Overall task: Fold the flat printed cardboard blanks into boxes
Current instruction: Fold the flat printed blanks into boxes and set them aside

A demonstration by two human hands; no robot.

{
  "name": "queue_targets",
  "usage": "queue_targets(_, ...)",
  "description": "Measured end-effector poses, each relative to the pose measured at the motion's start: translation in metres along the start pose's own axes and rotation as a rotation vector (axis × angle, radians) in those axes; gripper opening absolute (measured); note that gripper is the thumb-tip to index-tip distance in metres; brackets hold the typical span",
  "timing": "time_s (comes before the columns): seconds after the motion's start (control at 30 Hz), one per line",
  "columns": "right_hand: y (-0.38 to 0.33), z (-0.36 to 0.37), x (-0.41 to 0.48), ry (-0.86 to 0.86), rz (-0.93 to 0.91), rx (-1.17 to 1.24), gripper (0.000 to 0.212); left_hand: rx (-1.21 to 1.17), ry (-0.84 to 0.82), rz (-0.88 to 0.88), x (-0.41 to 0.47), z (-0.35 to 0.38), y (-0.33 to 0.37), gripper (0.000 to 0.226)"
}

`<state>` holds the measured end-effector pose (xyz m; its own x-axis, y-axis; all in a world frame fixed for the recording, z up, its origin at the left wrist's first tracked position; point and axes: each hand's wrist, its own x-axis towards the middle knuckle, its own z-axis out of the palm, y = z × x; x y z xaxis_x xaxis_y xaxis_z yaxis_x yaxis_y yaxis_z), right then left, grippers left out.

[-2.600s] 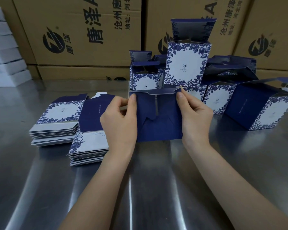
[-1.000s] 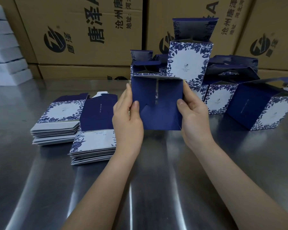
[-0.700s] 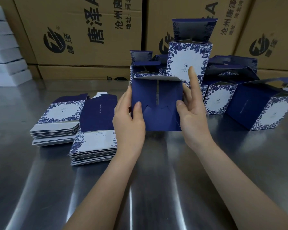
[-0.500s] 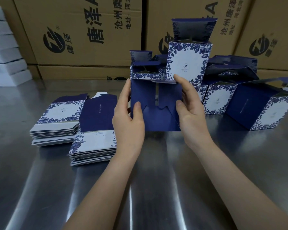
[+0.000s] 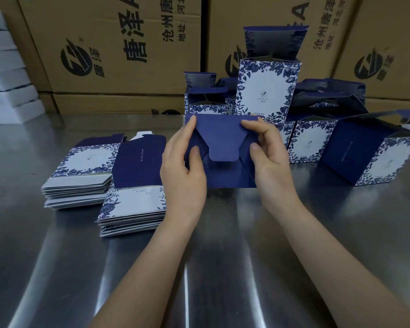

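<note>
head view. both hands hold one half-built box upright, its navy bottom panels facing the camera. whether it rests on the steel table i cannot tell. left hand: thumb flat on the left panel, index finger laid along the upper left edge, other fingers behind and out of sight. right hand: thumb pinning the right panel, index finger curled over the top edge onto the tongue flap. the flap hangs between the two thumbs, its rounded tip lying on top of the side panels, not tucked. risk, as i judge it: push the tip in while the thumbs clamp the panels and it buckles instead of sliding under. ease the thumbs too far and the panels spring open. flat blanks are stacked left of the left fingers, finished boxes beyond the fingertips.
</note>
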<state>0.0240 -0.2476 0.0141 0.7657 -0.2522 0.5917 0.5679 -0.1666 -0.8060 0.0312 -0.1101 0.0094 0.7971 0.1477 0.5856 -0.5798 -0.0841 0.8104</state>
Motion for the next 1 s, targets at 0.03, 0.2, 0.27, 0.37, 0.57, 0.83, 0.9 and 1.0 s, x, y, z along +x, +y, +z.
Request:
queue_targets(0.03,0.0001,-0.0002,-0.0001,0.001,0.014,-0.001,0.046,-0.003,-0.002,-0.007,-0.0002,0.0006,-0.0006,0.054)
queue_targets(0.2,-0.0028,-0.0005,-0.0013,-0.024,-0.004,-0.027,0.033,-0.041,0.008,-0.052,-0.0010,0.0024,-0.0037,0.048)
queue_targets(0.27,-0.0030,-0.0008,-0.0019,-0.048,-0.039,-0.069,0.034,-0.051,-0.005,-0.062,-0.0004,0.0022,-0.0043,0.045)
queue_targets(0.37,-0.0035,-0.0022,-0.0021,-0.072,-0.073,-0.135,0.046,-0.013,-0.007,-0.024,-0.0009,0.0017,-0.0043,0.051)
queue_targets(0.57,-0.0065,-0.0043,-0.0019,-0.072,-0.082,-0.242,0.071,0.012,0.002,0.011,-0.0010,0.0009,-0.0060,0.066)
queue_targets(0.83,-0.0045,-0.0057,0.0005,-0.057,-0.072,-0.319,0.078,0.033,-0.094,-0.052,0.0016,0.0016,-0.0087,0.079)
queue_targets(0.9,-0.0040,-0.0054,0.0005,-0.047,-0.088,-0.321,0.075,0.055,-0.119,-0.049,0.0011,0.0015,-0.0081,0.080)
queue_targets(1.0,-0.0030,-0.0047,0.0005,-0.031,-0.122,-0.334,0.072,0.080,-0.114,0.002,0.0004,0.0012,-0.0069,0.080)
